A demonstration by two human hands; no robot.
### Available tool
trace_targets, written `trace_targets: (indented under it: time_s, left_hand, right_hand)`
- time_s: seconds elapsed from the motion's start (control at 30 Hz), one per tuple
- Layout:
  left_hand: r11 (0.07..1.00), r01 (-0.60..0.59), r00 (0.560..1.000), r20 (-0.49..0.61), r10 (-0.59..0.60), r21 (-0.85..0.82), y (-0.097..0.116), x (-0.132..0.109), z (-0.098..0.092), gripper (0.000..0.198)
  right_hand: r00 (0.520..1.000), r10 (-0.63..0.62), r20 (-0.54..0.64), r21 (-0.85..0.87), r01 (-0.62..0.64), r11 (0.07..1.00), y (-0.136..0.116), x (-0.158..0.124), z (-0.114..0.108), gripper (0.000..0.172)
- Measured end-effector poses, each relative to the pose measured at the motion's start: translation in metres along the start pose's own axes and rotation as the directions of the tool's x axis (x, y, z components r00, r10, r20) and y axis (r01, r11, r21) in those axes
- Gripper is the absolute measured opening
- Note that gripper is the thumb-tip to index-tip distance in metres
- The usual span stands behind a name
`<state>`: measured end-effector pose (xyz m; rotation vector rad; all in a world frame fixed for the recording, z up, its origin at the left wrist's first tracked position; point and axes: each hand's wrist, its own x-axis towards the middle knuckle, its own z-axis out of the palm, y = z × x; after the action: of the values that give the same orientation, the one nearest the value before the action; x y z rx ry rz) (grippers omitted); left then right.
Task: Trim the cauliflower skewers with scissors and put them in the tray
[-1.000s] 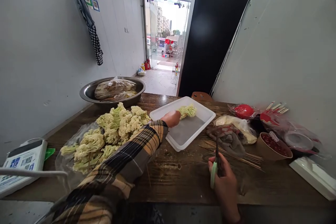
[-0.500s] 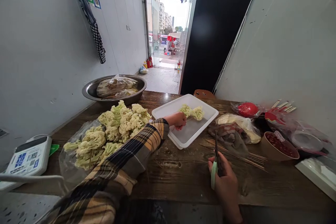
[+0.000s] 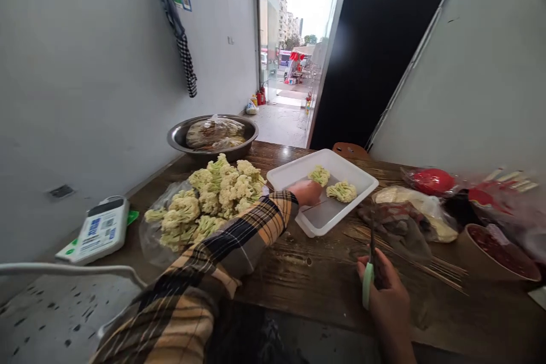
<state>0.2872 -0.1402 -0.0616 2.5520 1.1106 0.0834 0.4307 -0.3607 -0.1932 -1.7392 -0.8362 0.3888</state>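
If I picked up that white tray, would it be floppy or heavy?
The white tray would probably stay stiff, given its raised walls and rim. It looks like plastic, so likely light. If tilted, its right-side cauliflower piece might slide: nothing visible pins it to the flat bottom.

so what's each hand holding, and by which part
The right hand holds the scissors by the pale green handle; whether the left hand, over the tray, grips anything cannot be told.

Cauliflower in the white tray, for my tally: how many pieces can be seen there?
2: one cauliflower piece just beyond the left hand, another cauliflower piece to the hand's right. The hand could hide more.
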Motion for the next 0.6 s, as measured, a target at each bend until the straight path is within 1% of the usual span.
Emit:
trace_targets:
  time_s: [0.1,0.2,0.27,0.3,0.37,0.43,0.47,0.53,0.6]
  left_hand:
    - [1.000,-0.007,0.997,-0.076,0.008,0.015,0.002,-0.012,-0.021,0.025]
    - [0.999,-0.042,0.985,-0.167,0.041,0.000,0.003,-0.031,-0.042,0.030]
    - [0.995,-0.072,0.971,-0.231,0.054,-0.070,0.000,-0.049,-0.056,0.027]
    - [0.983,-0.097,0.960,-0.277,0.051,-0.155,-0.003,-0.059,-0.063,0.026]
    - [0.911,-0.131,0.934,-0.358,-0.020,-0.391,-0.011,-0.082,-0.077,0.021]
    - [0.785,-0.159,0.908,-0.401,-0.121,-0.598,-0.021,-0.106,-0.092,0.019]
    - [0.720,-0.180,0.888,-0.425,-0.174,-0.671,-0.025,-0.119,-0.099,0.017]
    - [0.600,-0.247,0.839,-0.478,-0.260,-0.761,-0.030,-0.141,-0.114,0.016]
    - [0.512,-0.327,0.795,-0.524,-0.306,-0.795,-0.032,-0.159,-0.127,0.017]
  right_hand:
    - [1.000,-0.004,-0.007,-0.049,0.004,0.999,-0.004,-0.002,-0.003,0.070]
    - [1.000,0.003,0.013,-0.076,-0.002,0.997,-0.013,-0.004,-0.006,0.071]
    - [0.999,0.033,0.026,-0.088,-0.031,0.996,-0.017,-0.005,-0.007,0.071]
    - [0.998,0.050,0.033,-0.089,-0.047,0.995,-0.019,-0.005,-0.008,0.072]
    - [0.995,0.082,0.054,-0.086,-0.077,0.993,-0.018,-0.005,-0.008,0.074]
    - [0.992,0.095,0.084,-0.085,-0.088,0.992,-0.015,-0.004,-0.009,0.076]
    - [0.990,0.104,0.095,-0.107,-0.094,0.990,-0.014,-0.003,-0.010,0.076]
    - [0.983,0.141,0.115,-0.198,-0.116,0.973,-0.014,-0.002,-0.012,0.074]
    - [0.976,0.179,0.121,-0.324,-0.132,0.937,-0.019,-0.001,-0.014,0.071]
